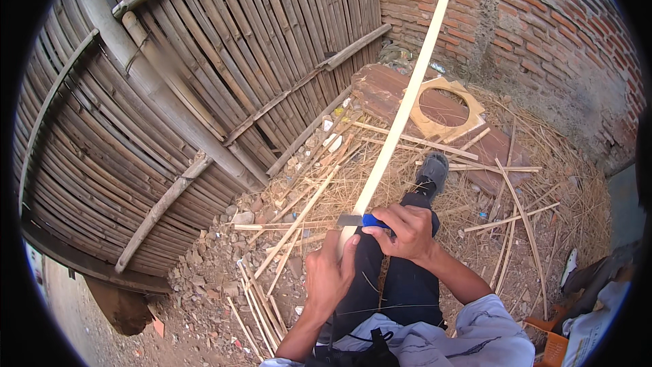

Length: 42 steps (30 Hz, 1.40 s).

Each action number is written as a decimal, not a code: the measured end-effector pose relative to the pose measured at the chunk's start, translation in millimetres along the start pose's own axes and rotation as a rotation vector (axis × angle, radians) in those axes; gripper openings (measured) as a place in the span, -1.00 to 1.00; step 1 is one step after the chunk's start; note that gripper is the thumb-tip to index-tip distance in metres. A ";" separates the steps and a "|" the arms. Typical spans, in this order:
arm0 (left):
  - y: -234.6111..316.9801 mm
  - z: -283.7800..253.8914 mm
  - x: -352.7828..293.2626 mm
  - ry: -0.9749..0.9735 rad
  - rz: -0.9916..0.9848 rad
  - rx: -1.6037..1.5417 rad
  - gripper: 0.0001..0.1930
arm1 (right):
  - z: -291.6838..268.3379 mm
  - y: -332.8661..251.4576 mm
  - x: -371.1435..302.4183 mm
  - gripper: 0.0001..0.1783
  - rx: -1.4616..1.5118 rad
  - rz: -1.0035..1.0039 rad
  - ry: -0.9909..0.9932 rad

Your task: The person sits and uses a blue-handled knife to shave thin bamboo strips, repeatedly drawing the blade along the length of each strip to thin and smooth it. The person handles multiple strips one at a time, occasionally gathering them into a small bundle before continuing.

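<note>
A long pale bamboo strip [405, 103] slants up and away from my lap toward the brick wall. My left hand [329, 277] is closed around its near end, with the thumb along the right edge. A knife [375, 221] with a blue handle is gripped in my right hand [409, 232]. Its short, broad metal blade lies crosswise against the strip, just beyond my left fingers. The strip's lowest end is hidden by my left hand.
Split strips [261, 307] and straw litter the stony ground. Ahead lies a brown board [380, 95] bearing a wooden piece with a round hole [468, 129]. A bamboo fence [204, 47] stands left, a brick wall [543, 34] right. Another person's dark-clothed leg [598, 275] shows at right.
</note>
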<state>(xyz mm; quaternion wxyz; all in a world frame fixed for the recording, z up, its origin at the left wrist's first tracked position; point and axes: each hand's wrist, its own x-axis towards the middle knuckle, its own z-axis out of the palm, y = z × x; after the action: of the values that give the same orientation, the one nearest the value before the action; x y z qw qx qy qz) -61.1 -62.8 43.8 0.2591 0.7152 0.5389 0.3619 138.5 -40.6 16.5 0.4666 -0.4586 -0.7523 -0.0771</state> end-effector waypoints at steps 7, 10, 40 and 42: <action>-15.1 -8.9 -16.4 -0.039 -0.083 -0.029 -0.75 | 0.4 20.8 10.7 -0.69 -0.025 0.068 0.099; -38.0 -12.9 -39.7 -0.073 -0.101 0.051 -0.74 | -2.0 60.9 26.1 -0.70 -0.079 0.128 0.207; -41.7 -23.2 -13.4 -0.041 0.079 0.054 -0.64 | 11.7 10.8 19.4 -0.73 0.882 0.654 0.106; -40.9 -16.9 -3.5 0.117 0.327 0.166 -0.58 | 13.1 6.8 20.9 -0.73 0.864 0.646 0.103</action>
<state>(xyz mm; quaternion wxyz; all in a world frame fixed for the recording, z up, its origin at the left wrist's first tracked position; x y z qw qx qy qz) -99.0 -54.8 22.1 0.1050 0.7898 0.4579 0.3943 132.4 -16.7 23.3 0.6490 -0.4284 -0.5124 0.3644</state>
